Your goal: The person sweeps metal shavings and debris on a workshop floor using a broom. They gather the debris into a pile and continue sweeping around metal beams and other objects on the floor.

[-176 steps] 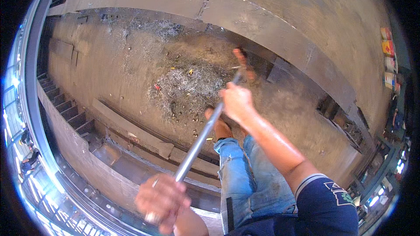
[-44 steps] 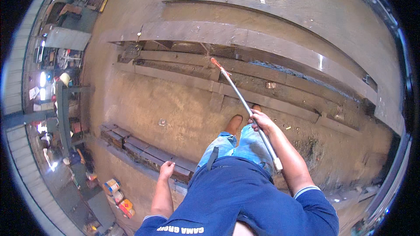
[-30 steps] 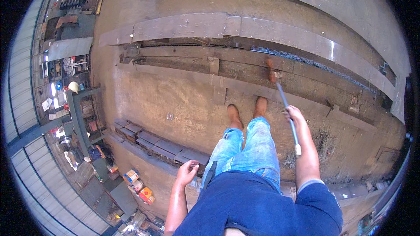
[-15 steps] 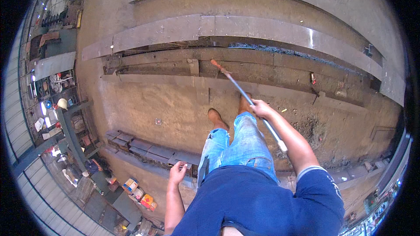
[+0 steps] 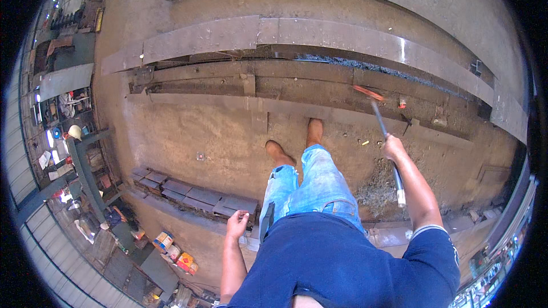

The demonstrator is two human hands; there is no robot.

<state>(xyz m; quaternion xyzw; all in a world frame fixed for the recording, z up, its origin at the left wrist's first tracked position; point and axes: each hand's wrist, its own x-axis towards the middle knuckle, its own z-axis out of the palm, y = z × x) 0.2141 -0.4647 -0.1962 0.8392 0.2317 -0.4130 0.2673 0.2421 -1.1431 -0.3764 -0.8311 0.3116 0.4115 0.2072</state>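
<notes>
Rusty brown steel fills the head view: a long beam curves across the top, with a channel rail just below it and a flat dusty plate floor nearer the person. The right hand has its grip clenched around the shaft of a long-handled broom, holding it partway along; the shaft is grey with a white lower end that hangs beside the forearm, and its red head, blurred, lies up by the channel rail, to the right of the feet. A patch of grey debris sits on the floor just below that hand. The left hand hangs by the hip with its fingers loosely curled, its grip released and holding nothing. The person wears a dark blue shirt, faded jeans and tan boots, both boots planted on the floor near the rail. A row of short steel bars lies on the floor to the left of the left hand, and some small cans stand below them.
</notes>
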